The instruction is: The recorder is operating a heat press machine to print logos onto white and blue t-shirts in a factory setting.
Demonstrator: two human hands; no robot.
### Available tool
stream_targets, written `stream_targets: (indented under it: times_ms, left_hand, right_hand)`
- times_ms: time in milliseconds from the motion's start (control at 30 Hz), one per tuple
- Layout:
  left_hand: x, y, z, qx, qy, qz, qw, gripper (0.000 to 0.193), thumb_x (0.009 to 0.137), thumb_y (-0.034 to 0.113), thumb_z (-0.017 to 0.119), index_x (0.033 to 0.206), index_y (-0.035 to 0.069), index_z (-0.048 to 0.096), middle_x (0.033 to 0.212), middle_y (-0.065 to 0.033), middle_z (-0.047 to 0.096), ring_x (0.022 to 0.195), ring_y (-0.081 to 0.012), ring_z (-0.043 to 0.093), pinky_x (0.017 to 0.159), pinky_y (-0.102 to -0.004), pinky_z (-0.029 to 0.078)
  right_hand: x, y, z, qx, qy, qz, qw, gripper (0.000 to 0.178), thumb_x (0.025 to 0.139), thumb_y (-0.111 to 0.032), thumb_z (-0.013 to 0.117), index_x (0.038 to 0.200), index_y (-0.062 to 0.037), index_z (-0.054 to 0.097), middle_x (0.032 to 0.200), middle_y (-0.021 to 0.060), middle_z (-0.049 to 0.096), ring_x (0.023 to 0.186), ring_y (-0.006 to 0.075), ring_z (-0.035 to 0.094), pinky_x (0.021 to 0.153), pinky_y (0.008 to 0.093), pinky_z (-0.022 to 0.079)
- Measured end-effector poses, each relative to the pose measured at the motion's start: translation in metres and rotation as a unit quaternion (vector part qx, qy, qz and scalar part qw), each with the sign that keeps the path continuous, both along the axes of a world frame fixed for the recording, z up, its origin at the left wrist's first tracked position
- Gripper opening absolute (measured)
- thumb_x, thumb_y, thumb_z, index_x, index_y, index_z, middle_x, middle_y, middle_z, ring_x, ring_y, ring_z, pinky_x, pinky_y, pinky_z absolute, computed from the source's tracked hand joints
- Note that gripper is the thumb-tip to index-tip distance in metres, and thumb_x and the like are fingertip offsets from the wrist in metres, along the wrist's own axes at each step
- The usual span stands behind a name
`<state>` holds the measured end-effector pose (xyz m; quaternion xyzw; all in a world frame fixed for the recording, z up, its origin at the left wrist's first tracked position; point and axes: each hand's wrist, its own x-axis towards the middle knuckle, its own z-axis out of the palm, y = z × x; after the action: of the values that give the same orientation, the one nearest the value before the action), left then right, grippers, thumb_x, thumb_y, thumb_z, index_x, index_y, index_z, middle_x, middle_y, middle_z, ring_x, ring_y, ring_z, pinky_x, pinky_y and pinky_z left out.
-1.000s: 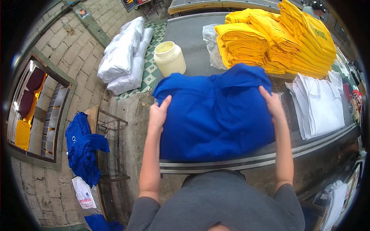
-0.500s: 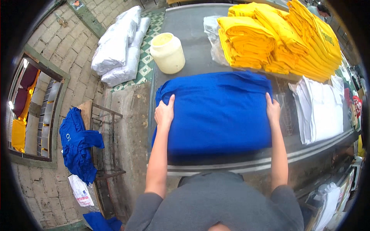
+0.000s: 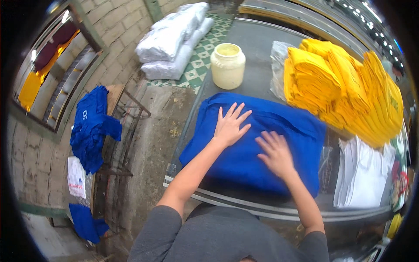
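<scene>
A thick blue folded stack of cloth (image 3: 279,170) lies on the dark table (image 3: 257,39) in front of me. My left hand (image 3: 231,125) rests on its upper left part, palm down with the fingers spread. Just to the right, my right hand (image 3: 276,153) is over the middle of the cloth, fingers stretched and slightly blurred by motion. Whether the right palm presses on the cloth or hovers I cannot tell. Neither hand grips anything.
Beyond the cloth stands a cream plastic jar (image 3: 228,70). Yellow folded garments (image 3: 340,87) are piled at the far right, with white folded cloth (image 3: 362,174) nearer. White wrapped bundles (image 3: 170,39) sit far left. Blue garments (image 3: 91,126) drape over a bench at left.
My hands have left the side edges of the blue cloth and moved inward onto its top, fingers spreading. The view has turned, so the table sits at a slant.
</scene>
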<state>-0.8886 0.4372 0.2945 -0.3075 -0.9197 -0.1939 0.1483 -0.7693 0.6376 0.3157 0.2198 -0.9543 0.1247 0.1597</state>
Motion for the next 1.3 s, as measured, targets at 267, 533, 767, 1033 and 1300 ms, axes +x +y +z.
stream_targets:
  times_ms: [267, 533, 767, 1033, 1300]
  left_hand:
    - [-0.076, -0.068, -0.017, 0.112, -0.218, 0.134, 0.96, 0.059, 0.087, 0.057, 0.044, 0.131, 0.018, 0.048, 0.135, -0.0123, 0.045, 0.127, -0.0307, 0.037, 0.104, -0.0463, 0.03]
    - [0.047, -0.089, -0.015, 0.188, -0.341, 0.131, 0.912, 0.073, 0.09, 0.057, 0.036, 0.146, 0.018, 0.013, 0.151, -0.0163, 0.009, 0.139, -0.0338, 0.01, 0.104, -0.0645, 0.014]
    - [0.196, -0.174, -0.066, 0.238, -0.258, 0.121, 0.929, 0.065, 0.091, 0.035, 0.045, 0.145, 0.013, 0.016, 0.149, -0.0176, 0.018, 0.136, -0.0317, 0.023, 0.106, -0.0523, 0.025]
    - [0.34, -0.308, -0.103, 0.226, -0.388, 0.087, 0.889, 0.055, 0.081, 0.016, 0.056, 0.132, 0.004, 0.04, 0.139, -0.0195, 0.035, 0.123, -0.0342, 0.041, 0.099, -0.0432, 0.036]
    - [0.527, -0.522, -0.188, 0.593, -0.293, 0.519, 0.541, 0.033, 0.083, 0.028, 0.057, 0.11, 0.008, 0.06, 0.103, -0.0066, 0.063, 0.094, -0.017, 0.059, 0.077, -0.0332, 0.047]
  right_hand:
    - [-0.097, 0.123, -0.008, -0.195, -0.132, -0.164, 0.958, 0.041, 0.092, -0.033, 0.05, 0.125, -0.0084, 0.054, 0.129, 0.0132, 0.052, 0.122, 0.0269, 0.046, 0.103, 0.0318, 0.032]
    - [-0.132, 0.252, -0.097, -0.484, -0.14, -0.153, 0.85, 0.037, 0.095, -0.019, 0.04, 0.123, 0.003, 0.049, 0.127, 0.0171, 0.047, 0.116, 0.0285, 0.044, 0.101, 0.0369, 0.03]
    - [0.01, 0.007, 0.001, 0.009, 0.416, -0.28, 0.865, 0.025, 0.09, -0.019, 0.044, 0.103, -0.003, 0.058, 0.091, 0.0143, 0.061, 0.078, 0.0352, 0.059, 0.07, 0.0443, 0.047]
    - [0.045, -0.355, -0.021, -0.277, 0.055, 0.205, 0.937, 0.034, 0.083, 0.0, 0.05, 0.117, 0.0045, 0.053, 0.123, 0.0213, 0.05, 0.116, 0.0352, 0.046, 0.1, 0.0423, 0.034]
    - [0.126, -0.589, -0.035, -0.234, -0.206, 0.368, 0.876, 0.032, 0.081, 0.006, 0.047, 0.111, -0.0027, 0.057, 0.106, 0.0139, 0.059, 0.082, 0.0197, 0.058, 0.069, 0.0297, 0.048]
